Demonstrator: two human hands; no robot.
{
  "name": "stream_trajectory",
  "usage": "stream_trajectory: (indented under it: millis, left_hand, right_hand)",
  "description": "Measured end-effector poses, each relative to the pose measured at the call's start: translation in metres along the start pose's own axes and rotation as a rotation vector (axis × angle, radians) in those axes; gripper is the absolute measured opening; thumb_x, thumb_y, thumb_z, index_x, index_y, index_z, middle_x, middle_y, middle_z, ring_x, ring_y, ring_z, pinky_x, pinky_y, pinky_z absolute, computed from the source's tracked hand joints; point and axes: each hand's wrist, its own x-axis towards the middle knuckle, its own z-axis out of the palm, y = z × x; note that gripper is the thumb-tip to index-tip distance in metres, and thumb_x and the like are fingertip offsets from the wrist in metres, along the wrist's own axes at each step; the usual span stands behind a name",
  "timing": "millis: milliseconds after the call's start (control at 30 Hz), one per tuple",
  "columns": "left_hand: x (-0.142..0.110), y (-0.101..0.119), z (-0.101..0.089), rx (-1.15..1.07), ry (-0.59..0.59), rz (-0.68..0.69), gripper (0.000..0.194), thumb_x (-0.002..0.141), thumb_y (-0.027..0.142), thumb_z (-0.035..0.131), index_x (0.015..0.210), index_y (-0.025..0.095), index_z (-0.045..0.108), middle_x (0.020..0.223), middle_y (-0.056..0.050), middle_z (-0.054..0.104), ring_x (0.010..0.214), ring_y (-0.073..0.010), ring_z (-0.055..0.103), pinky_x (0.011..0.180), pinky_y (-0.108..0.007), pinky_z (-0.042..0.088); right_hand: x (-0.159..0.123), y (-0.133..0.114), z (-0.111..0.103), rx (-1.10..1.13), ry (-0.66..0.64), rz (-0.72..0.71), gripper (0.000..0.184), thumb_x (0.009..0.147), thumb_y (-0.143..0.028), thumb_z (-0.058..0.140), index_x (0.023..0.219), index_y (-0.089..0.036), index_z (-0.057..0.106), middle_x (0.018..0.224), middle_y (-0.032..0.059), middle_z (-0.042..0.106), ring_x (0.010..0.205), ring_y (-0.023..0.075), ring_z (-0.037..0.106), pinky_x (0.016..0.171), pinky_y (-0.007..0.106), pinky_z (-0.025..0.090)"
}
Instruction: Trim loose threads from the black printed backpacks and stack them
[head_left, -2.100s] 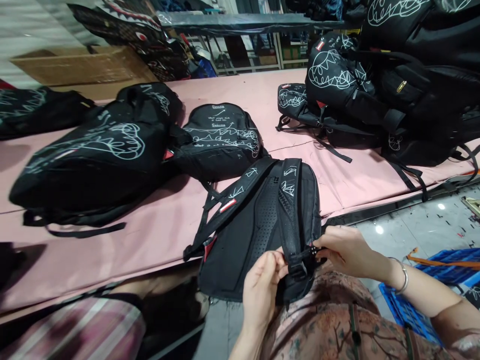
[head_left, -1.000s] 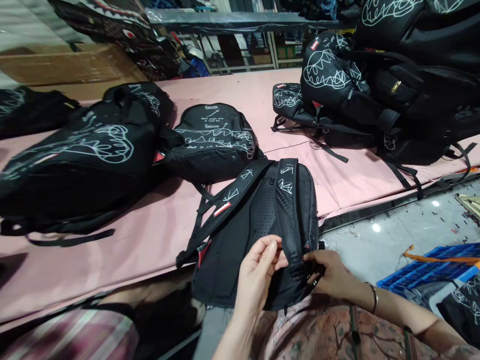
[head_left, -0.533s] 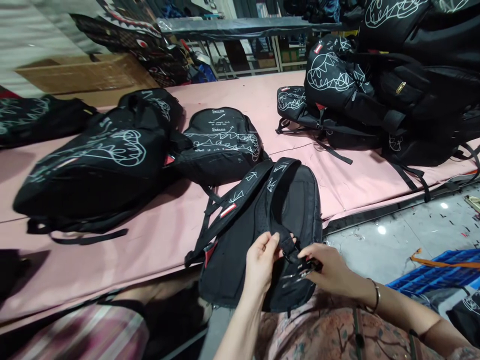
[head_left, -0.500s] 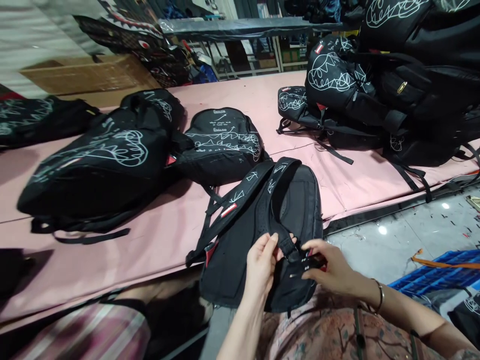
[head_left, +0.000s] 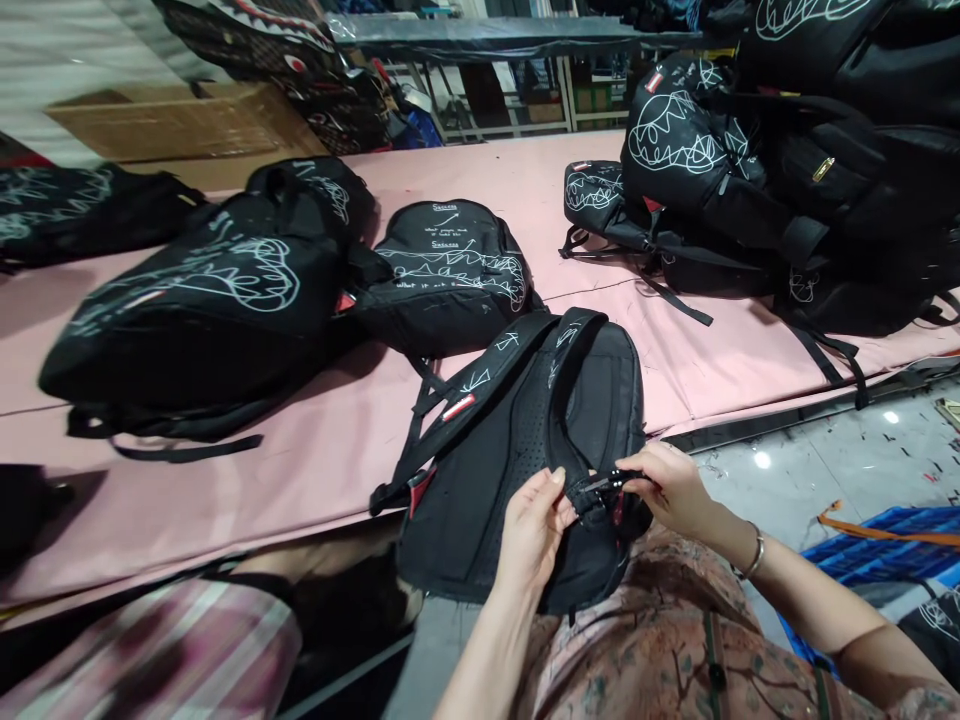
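Observation:
A black backpack [head_left: 480, 500] lies with its back panel and shoulder straps upward, partly over the table's near edge and against my body. My left hand [head_left: 536, 525] is closed, pinching the lower end of the right-hand shoulder strap [head_left: 564, 415] between thumb and fingers. My right hand [head_left: 671, 485] is closed around a small dark tool, which looks like thread snips [head_left: 609, 482]. Their tip points left and lies against the strap end beside my left fingertips. The fingers hide part of the tool. White scribbles and a red label [head_left: 459, 406] mark the straps.
More black backpacks with white drawings [head_left: 450, 275] lie across the pink-covered table [head_left: 300, 500]. A tall pile of backpacks [head_left: 825, 200] stands at the right. Behind at left is a cardboard box [head_left: 180, 125]. A person's plaid-clothed leg [head_left: 180, 650] shows at lower left.
My right hand has turned and risen slightly, bringing the tool's tip across to the strap end. My left hand keeps its pinch. The view has shifted a little.

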Motion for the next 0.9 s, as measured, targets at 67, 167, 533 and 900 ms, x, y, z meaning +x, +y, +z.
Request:
stream_trajectory:
  millis: [67, 167, 533, 900]
  left_hand:
    - [-0.0008, -0.0005, -0.0002, 0.011, 0.002, -0.001, 0.021, 0.062, 0.023, 0.075, 0.07, 0.014, 0.057, 0.062, -0.002, 0.069, 0.052, -0.0115, 0.064, 0.046, -0.016, 0.051]
    - [0.0002, -0.0008, -0.0008, 0.025, -0.006, -0.011, 0.024, 0.062, 0.026, 0.075, 0.071, 0.014, 0.057, 0.064, -0.004, 0.069, 0.056, -0.0141, 0.066, 0.047, -0.018, 0.052]
    - [0.0002, -0.0014, 0.0038, 0.025, 0.027, -0.016, 0.029, 0.058, 0.028, 0.077, 0.068, 0.016, 0.053, 0.061, 0.0, 0.067, 0.061, -0.0151, 0.067, 0.051, -0.019, 0.052]
    - [-0.0022, 0.0027, 0.0088, 0.017, 0.053, -0.018, 0.031, 0.053, 0.028, 0.079, 0.064, 0.016, 0.053, 0.054, 0.004, 0.06, 0.052, -0.01, 0.062, 0.048, -0.016, 0.049]
  right_hand:
    - [0.0011, 0.0002, -0.0022, -0.012, -0.013, -0.013, 0.036, 0.093, -0.042, 0.035, 0.089, -0.019, 0.062, 0.073, 0.0044, 0.061, 0.067, 0.0161, 0.051, 0.062, 0.027, 0.036]
    - [-0.0001, 0.0022, -0.0054, -0.008, -0.006, -0.023, 0.037, 0.093, -0.043, 0.034, 0.088, -0.018, 0.062, 0.07, 0.0043, 0.06, 0.065, 0.0157, 0.05, 0.061, 0.027, 0.035]
    - [0.0056, -0.0022, -0.0037, -0.129, -0.113, -0.103, 0.033, 0.094, -0.038, 0.035, 0.094, -0.02, 0.062, 0.074, 0.0047, 0.059, 0.068, 0.0168, 0.049, 0.06, 0.027, 0.033]
    - [0.0034, 0.0024, -0.0093, 0.066, -0.094, -0.08, 0.035, 0.093, -0.043, 0.036, 0.1, -0.018, 0.06, 0.077, 0.005, 0.061, 0.069, 0.0152, 0.053, 0.062, 0.026, 0.038]
